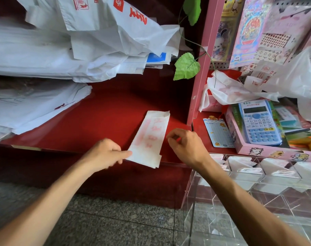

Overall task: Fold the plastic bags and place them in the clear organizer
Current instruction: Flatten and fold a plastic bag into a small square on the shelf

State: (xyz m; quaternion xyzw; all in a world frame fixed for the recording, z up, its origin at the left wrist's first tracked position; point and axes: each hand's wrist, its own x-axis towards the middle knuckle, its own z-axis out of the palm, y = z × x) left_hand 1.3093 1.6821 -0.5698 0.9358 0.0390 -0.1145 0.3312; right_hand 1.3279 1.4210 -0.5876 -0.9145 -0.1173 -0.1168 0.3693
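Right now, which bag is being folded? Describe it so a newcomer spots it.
On the red counter, near its front edge, lies a narrow folded white bag with faded pink print. The left hand pinches its near corner; unlike the loose bag piles behind, it lies flat, alone.

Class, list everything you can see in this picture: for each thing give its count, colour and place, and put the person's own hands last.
folded bag: one, white with red print, flat on the red counter
loose bags: a heap, white, back left
clear organizer: one, transparent, lower right, folded white bags inside
calculator: one, blue and white, in the pink box
leaves: two, green, centre top
sticker packs: several, pink, top right
left hand: pinching the bag's near corner
right hand: curled beside the bag's right edge
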